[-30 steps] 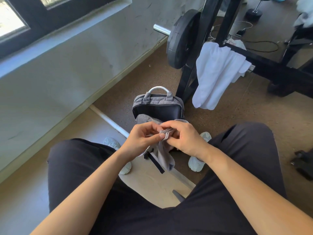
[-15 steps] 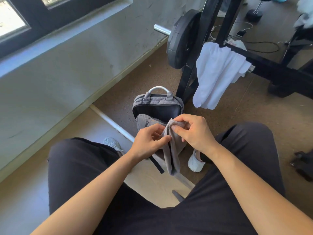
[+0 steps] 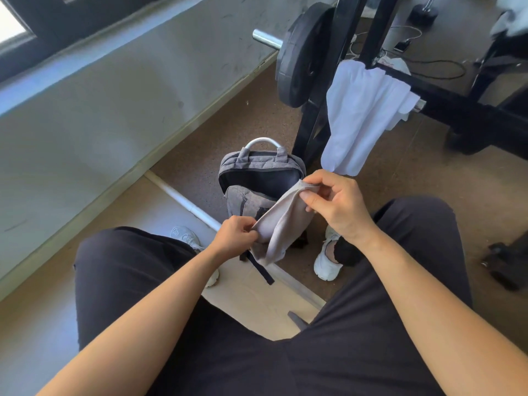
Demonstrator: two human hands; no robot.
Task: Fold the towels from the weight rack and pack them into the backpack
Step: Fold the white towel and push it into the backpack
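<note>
— Towel (image 3: 281, 224)?
— Hangs pinched at low corner by left hand (image 3: 233, 238), at top by right hand (image 3: 337, 204).
— Backpack (image 3: 260, 167)?
— Stands open just behind; dark inside, contents unclear. Draped over rack (image 3: 457, 101): white towel (image 3: 363, 110).

A gym: black weight rack (image 3: 337, 81) carrying a plate-loaded barbell (image 3: 297, 52).

Bright daylight, wide-angle view
Light enters from the window (image 3: 11, 27) at upper left; edges bow outward, corners slightly soft, shadows gentle.
</note>
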